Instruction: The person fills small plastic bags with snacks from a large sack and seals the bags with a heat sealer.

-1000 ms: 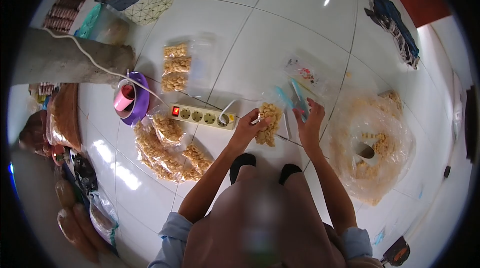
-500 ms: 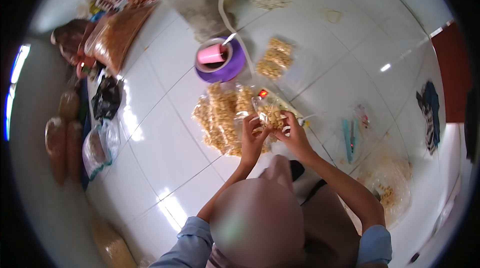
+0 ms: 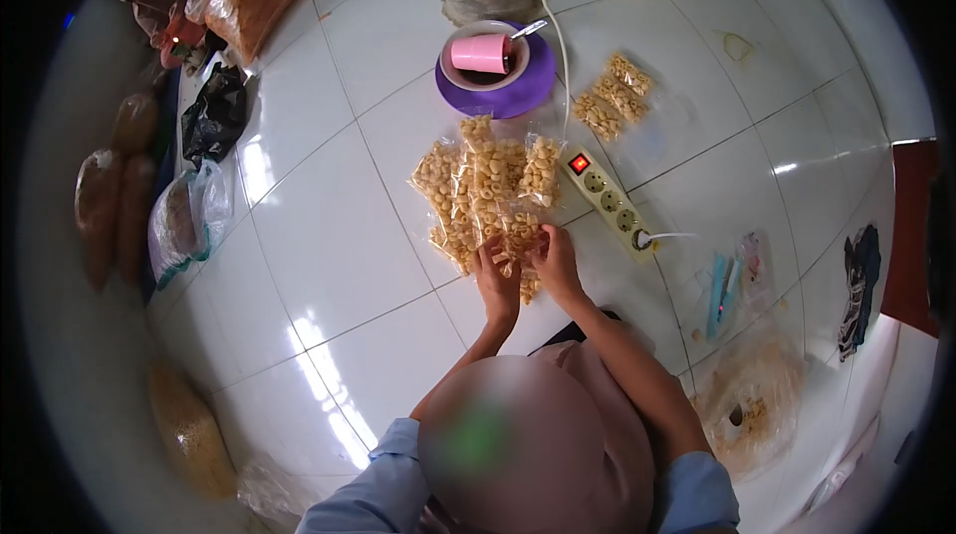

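A small transparent packet of ring-shaped snacks point(image 3: 520, 232) lies between my hands at the near side of a pile. My left hand point(image 3: 497, 285) has its fingers curled on the packet's left edge. On the opposite edge, my right hand point(image 3: 556, 262) pinches the plastic with thumb and fingertips. Similar snack packets point(image 3: 458, 181) are heaped on the floor just beyond, some overlapping. The packet's lower part is partly covered by my fingers.
Right of the pile lies a power strip point(image 3: 609, 198) with a lit red switch and one plug. Beyond are a purple plate point(image 3: 543, 76) under a bowl point(image 3: 448, 58) with a pink cup point(image 3: 480, 54), and more snack packets point(image 3: 615, 96). A turquoise tool point(image 3: 717, 295) and plastic bag point(image 3: 787, 375) sit right.
My hands have brought the snack packet from beside the power strip onto the near part of the pile. The whole view has shifted, and the power strip is now uncovered.
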The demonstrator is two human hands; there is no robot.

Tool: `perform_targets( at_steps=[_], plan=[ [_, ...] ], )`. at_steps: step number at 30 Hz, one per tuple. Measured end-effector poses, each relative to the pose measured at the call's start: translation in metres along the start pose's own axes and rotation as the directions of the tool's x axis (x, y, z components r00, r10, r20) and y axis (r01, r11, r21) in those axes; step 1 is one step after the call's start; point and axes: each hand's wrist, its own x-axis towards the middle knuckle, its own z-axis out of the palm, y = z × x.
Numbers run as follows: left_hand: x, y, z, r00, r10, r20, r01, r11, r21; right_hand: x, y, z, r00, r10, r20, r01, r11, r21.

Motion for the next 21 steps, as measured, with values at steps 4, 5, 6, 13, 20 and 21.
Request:
perform_targets(
  at_steps=[4, 5, 6, 13, 20, 21],
  plan=[
    [0.001, 0.016, 0.002, 0.996, 0.027, -0.089, -0.019, 0.996, 0.088, -0.003, -0.005, -0.024, 0.979, -0.189, -0.082, 0.173, 0.97, -0.17],
    [0.003, 0.023, 0.0, 0.991, 0.113, -0.073, -0.1, 0.981, 0.167, -0.005, -0.004, -0.037, 0.966, -0.248, -0.071, 0.233, 0.957, -0.172],
    [0.003, 0.036, 0.0, 0.978, 0.201, -0.048, -0.184, 0.954, 0.238, -0.009, -0.009, -0.059, 0.965, -0.241, -0.102, 0.219, 0.958, -0.186],
    [-0.029, 0.175, 0.076, 0.831, 0.411, 0.376, -0.265, 0.885, -0.382, -0.088, -0.04, -0.279, 0.971, -0.022, -0.237, 0.014, 0.999, -0.037],
    [-0.099, 0.239, 0.174, 0.49, 0.543, 0.682, -0.27, 0.838, -0.474, -0.181, 0.038, -0.388, 0.685, 0.257, -0.682, -0.145, 0.965, 0.217],
    [-0.106, 0.235, 0.193, 0.46, 0.558, 0.69, -0.311, 0.83, -0.463, -0.182, 0.059, -0.387, 0.624, 0.292, -0.725, -0.066, 0.944, 0.323]
  ],
)
